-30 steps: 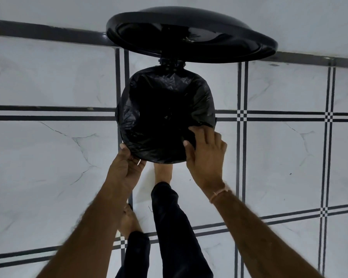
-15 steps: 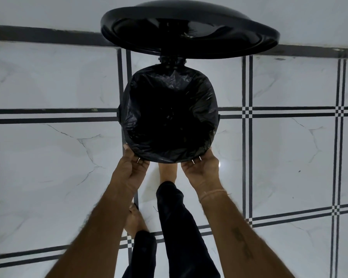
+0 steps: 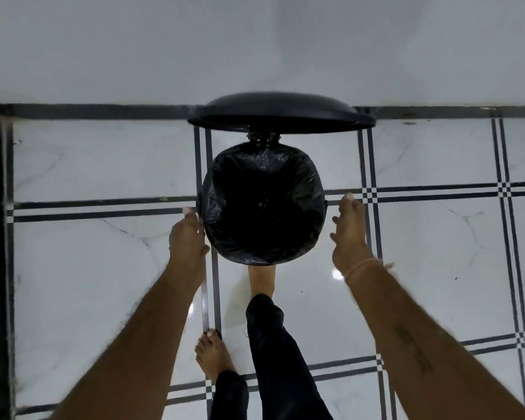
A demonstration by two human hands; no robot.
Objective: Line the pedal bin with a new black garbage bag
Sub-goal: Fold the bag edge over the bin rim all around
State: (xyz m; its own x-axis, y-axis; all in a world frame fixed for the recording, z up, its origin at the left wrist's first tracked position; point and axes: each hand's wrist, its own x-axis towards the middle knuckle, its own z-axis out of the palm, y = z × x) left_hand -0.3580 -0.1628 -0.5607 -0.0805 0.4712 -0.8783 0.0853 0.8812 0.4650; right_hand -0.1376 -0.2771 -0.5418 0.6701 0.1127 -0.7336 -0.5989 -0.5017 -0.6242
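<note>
Both hands [image 3: 350,234] have left the bag [image 3: 262,207].

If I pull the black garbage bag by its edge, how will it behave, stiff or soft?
The garbage bag looks thin and crinkled, so it would probably be floppy and light. Its edge is folded over the bin's rim, so a pull would likely slip it off. The glossy film may be slippery for the left hand.

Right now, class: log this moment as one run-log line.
lid: up | garbage bag: folded over bin rim | left hand: open, at bag's side | right hand: open, clear of bag | foot: at pedal
</note>
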